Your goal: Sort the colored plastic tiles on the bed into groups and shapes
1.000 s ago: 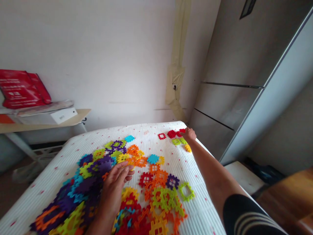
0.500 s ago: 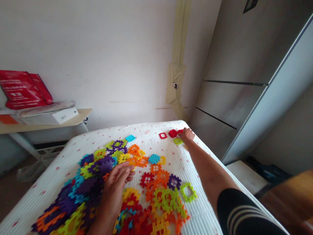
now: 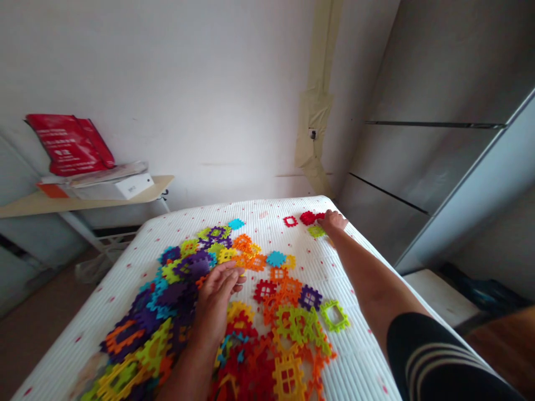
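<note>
My right hand (image 3: 333, 221) is stretched to the far right of the bed, its fingers closed on a red interlocking plastic tile (image 3: 320, 216) that they partly hide. Beside that lie a solid red tile (image 3: 307, 218), a red frame tile (image 3: 290, 221) and a lime green tile (image 3: 316, 230). My left hand (image 3: 223, 281) hovers over the heap with loosely curled fingers and nothing visible in them. Around it are purple tiles (image 3: 199, 264), orange tiles (image 3: 256, 262) and a yellow tile (image 3: 227, 255).
Mixed toothed tiles cover the middle and near left of the white quilted bed cover (image 3: 359, 351). A blue tile (image 3: 276, 258) and a lime frame (image 3: 335, 316) lie right of the heap. A side table (image 3: 165, 182) carries a red bag (image 3: 69, 146). A grey cabinet (image 3: 434, 156) stands right.
The view has shifted left, so everything appears further right. My right hand stays at the red tile, and my left hand stays over the heap.
</note>
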Available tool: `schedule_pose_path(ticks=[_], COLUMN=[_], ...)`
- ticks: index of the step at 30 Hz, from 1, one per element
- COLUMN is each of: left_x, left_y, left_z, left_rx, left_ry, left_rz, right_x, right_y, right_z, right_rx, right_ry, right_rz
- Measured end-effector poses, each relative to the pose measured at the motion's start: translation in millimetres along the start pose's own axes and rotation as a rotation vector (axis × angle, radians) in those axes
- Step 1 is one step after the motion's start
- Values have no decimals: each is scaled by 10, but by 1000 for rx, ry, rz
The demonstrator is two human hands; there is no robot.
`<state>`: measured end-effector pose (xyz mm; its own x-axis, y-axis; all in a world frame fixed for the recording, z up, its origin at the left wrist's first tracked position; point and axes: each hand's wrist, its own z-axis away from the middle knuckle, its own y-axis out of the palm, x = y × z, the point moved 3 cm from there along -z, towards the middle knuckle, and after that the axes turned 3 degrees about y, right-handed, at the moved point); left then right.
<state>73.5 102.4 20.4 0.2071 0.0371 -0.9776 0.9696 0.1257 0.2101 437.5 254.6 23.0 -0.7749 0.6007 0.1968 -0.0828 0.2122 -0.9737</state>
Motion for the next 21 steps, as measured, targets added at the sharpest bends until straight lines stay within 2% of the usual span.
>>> schedule_pose_path(ticks=[6,9,13,14,15,16,17,19,21], left_x=[19,4,-23,-24,-21,-15,-8,5,14], left_y=[10,32,70,72,72,68,62,46,34], left_z=[-2,8,29,32,32,30,26,11,-6], left_rx=[23,37,75,81,86,87,85,74,66], left_ry=[6,-4,-8,-4,-3,-1,2,10,16], left_rz=[-35,-79,-117,-123,-127,-130,-132,-128,-116], right_x=[8,55,245,318,414,499,577,719,832], right_y=[-266,-439,-519,-513,-499,-482,-459,-393,-311], right_z=[143,362,960,1162,1391,1610,1809,2130,2335], right_rx=[-21,-22,99,148,224,286,324,362,357], right_ry=[-35,-157,-479,-590,-784,-919,-1009,-1087,-1071], right_rz=[-9,-28,-92,-119,-174,-207,-209,-140,-19])
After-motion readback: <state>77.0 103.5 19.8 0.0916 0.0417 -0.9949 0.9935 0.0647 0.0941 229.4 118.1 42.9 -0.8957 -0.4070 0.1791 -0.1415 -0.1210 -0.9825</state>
